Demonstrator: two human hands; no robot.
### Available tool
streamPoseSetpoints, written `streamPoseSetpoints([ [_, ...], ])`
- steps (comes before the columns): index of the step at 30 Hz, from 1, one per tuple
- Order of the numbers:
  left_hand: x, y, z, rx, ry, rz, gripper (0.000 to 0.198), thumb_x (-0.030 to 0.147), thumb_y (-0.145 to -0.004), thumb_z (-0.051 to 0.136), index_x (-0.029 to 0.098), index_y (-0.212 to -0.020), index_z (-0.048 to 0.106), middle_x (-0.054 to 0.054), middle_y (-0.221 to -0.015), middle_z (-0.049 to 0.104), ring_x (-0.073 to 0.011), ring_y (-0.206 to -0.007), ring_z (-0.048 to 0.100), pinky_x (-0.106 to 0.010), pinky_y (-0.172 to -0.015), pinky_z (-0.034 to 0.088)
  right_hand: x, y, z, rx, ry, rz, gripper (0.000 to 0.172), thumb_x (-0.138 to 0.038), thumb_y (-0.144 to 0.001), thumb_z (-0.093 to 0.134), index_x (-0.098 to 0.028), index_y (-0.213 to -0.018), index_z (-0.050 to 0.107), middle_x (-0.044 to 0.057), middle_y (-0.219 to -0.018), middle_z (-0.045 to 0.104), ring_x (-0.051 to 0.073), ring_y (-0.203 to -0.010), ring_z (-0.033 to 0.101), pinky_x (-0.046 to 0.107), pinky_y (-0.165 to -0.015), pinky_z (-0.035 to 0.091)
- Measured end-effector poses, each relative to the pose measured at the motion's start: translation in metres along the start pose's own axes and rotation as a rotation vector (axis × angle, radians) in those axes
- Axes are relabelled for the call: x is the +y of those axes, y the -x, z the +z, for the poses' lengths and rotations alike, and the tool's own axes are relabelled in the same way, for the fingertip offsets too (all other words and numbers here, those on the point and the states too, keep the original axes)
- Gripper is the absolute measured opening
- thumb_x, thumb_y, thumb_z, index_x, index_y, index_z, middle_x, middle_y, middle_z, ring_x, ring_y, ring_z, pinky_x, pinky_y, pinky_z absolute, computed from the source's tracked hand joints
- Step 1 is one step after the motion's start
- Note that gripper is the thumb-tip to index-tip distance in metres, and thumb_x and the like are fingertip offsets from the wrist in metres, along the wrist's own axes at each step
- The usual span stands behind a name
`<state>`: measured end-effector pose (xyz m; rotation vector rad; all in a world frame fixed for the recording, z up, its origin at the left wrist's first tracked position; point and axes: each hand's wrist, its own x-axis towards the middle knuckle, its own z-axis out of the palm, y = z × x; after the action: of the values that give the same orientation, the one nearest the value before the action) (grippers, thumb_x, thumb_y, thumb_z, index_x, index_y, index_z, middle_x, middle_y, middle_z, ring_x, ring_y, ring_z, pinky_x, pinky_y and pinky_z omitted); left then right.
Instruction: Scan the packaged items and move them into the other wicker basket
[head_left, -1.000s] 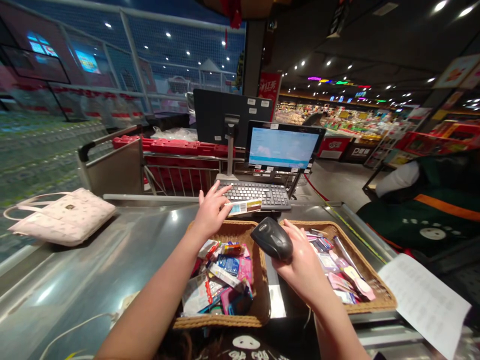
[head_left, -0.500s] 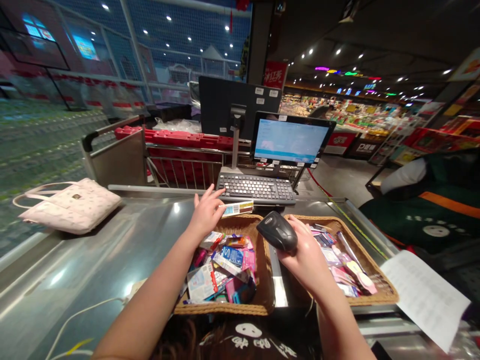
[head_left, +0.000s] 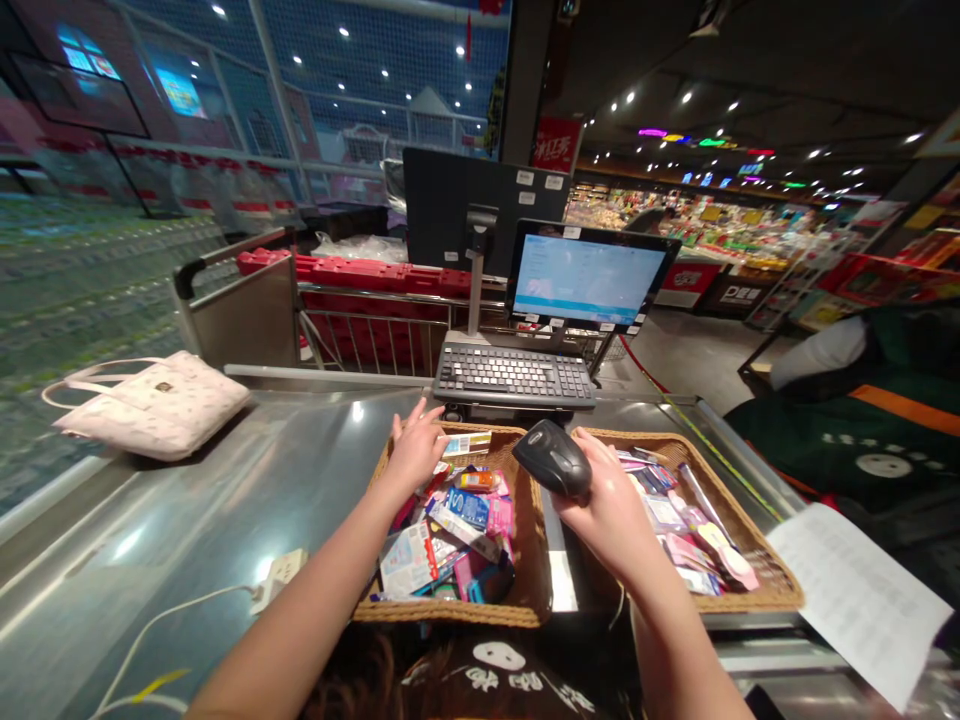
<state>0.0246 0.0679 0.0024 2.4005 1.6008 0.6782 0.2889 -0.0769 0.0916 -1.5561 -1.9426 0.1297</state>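
Observation:
My left hand pinches a small flat packet with a white and blue label, low over the far end of the left wicker basket. That basket is full of small colourful packets. My right hand grips a black handheld barcode scanner between the two baskets, its head turned toward the packet. The right wicker basket holds more small packets.
A keyboard and a lit screen stand behind the baskets. A pale handbag lies on the steel counter at left. A printed sheet lies at right, a white plug and cable near me. Red trolleys behind.
My left hand has come down and back from in front of the keyboard, lowering the packet to the left basket. The right hand keeps the scanner in about the same place.

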Motion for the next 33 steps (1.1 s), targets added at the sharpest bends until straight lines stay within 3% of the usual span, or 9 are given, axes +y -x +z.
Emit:
streamPoseSetpoints([
  [13, -0.007, 0.006, 0.038, -0.064, -0.076, 0.031, 0.026, 0.020, -0.087, 0.047, 0.018, -0.070, 0.067, -0.012, -0.145, 0.054, -0.0360, -0.147, 0.029, -0.073, -0.114, 0.011, 0.012, 0.001, 0.010, -0.018, -0.044, 0.021, 0.036, -0.016, -0.073, 0.062, -0.022, -0.108, 0.067, 0.010, -0.121, 0.067, 0.035, -0.133, 0.049, 0.062, -0.112, 0.034],
  [18, -0.011, 0.007, 0.042, -0.027, -0.164, 0.006, 0.026, 0.019, -0.087, 0.048, 0.019, -0.094, 0.072, -0.016, -0.150, 0.048, -0.0374, -0.146, 0.030, -0.072, -0.113, 0.019, 0.017, 0.007, 0.011, -0.024, -0.088, 0.054, 0.045, -0.012, -0.069, 0.062, -0.023, -0.112, 0.065, 0.009, -0.120, 0.067, 0.034, -0.131, 0.052, 0.060, -0.114, 0.033],
  [26, -0.001, 0.001, 0.046, -0.035, -0.172, 0.119, 0.030, 0.034, -0.091, 0.045, 0.023, -0.105, 0.070, -0.013, -0.151, 0.047, -0.0356, -0.145, 0.033, -0.069, -0.114, 0.021, 0.032, 0.028, -0.028, 0.071, -0.039, 0.133, 0.040, -0.012, -0.069, 0.061, -0.022, -0.108, 0.066, 0.008, -0.115, 0.069, 0.030, -0.124, 0.057, 0.051, -0.114, 0.038],
  [33, 0.055, -0.012, 0.050, -0.106, -0.125, 0.312, 0.031, 0.040, -0.090, 0.047, 0.024, -0.103, 0.070, -0.012, -0.149, 0.050, -0.0351, -0.145, 0.034, -0.068, -0.115, 0.021, 0.073, 0.055, -0.076, 0.201, 0.094, 0.246, 0.045, -0.016, -0.071, 0.061, -0.020, -0.116, 0.064, 0.011, -0.120, 0.068, 0.032, -0.127, 0.056, 0.052, -0.113, 0.040],
])
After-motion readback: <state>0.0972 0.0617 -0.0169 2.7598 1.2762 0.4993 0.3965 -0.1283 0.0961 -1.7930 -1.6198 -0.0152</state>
